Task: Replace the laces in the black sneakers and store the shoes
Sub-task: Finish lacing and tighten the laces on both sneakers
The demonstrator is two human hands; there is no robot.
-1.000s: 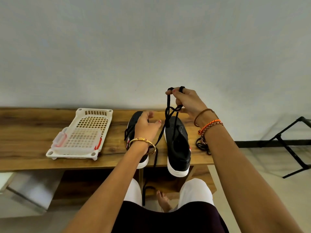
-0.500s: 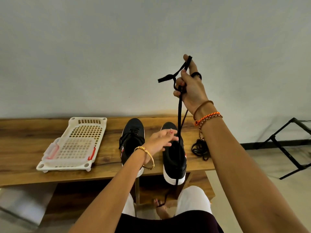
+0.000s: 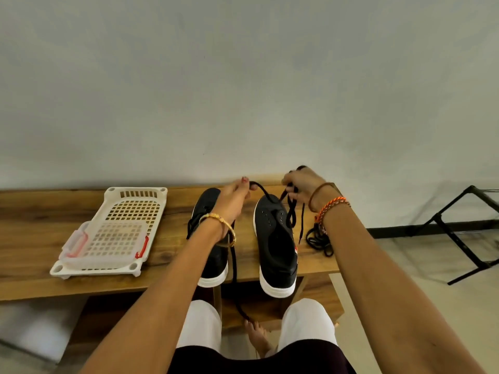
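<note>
On the table (image 3: 40, 238), a basket (image 3: 113, 230) lies left; two sneakers (image 3: 275, 247) stand side by side at centre; a bundle of laces (image 3: 318, 240) lies just right of them.

two black sneakers (image 3: 275, 238) side by side on bench, black lace (image 3: 266, 194) arching above

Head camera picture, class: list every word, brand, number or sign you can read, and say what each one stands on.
None can be read.
Right sneaker: a small red and white mark on its side, too small to read.
Left sneaker: no lettering shows.
White basket: plain.
Clear box with red clips: no label shows.
Bench and wall: no writing.
</note>
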